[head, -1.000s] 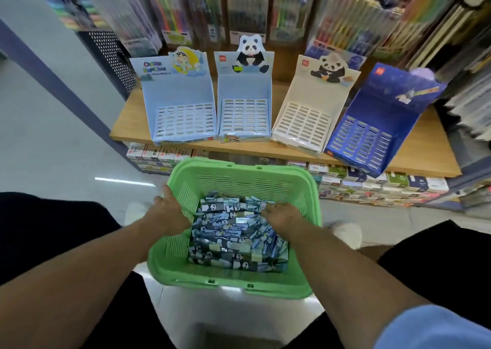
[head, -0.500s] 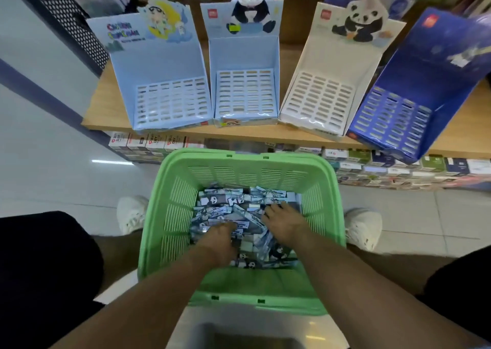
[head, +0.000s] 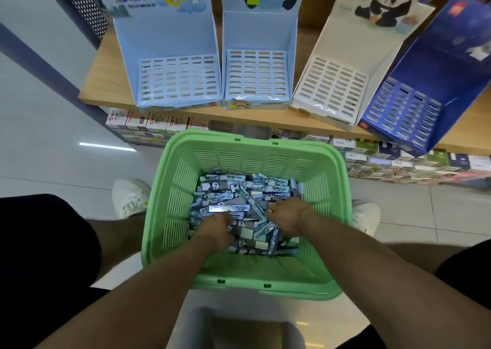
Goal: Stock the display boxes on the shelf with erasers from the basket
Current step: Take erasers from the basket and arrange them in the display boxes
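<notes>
A green plastic basket [head: 244,147] sits in front of me, holding a pile of blue-and-white panda-print erasers [head: 239,192]. My left hand [head: 216,226] is dug into the near left of the pile, fingers curled round erasers. To its right, my right hand [head: 289,216] grips a tilted bunch, its fingertips buried. On the wooden shelf [head: 106,83] stand four display boxes with bare slotted trays: a light blue cartoon box [head: 178,83], a light blue panda box [head: 256,75], a white panda box [head: 332,88] and a dark blue box [head: 406,115].
Small product boxes [head: 148,123] line the space under the shelf. My white shoes [head: 130,197] [head: 365,216] flank the basket on the tiled floor. A black mesh rack [head: 87,9] stands at the upper left. A grey surface [head: 239,327] lies under the basket.
My left hand left the basket's rim and went into the eraser pile. Both hands have dug in and closed on erasers. The view has moved closer to the shelf.
</notes>
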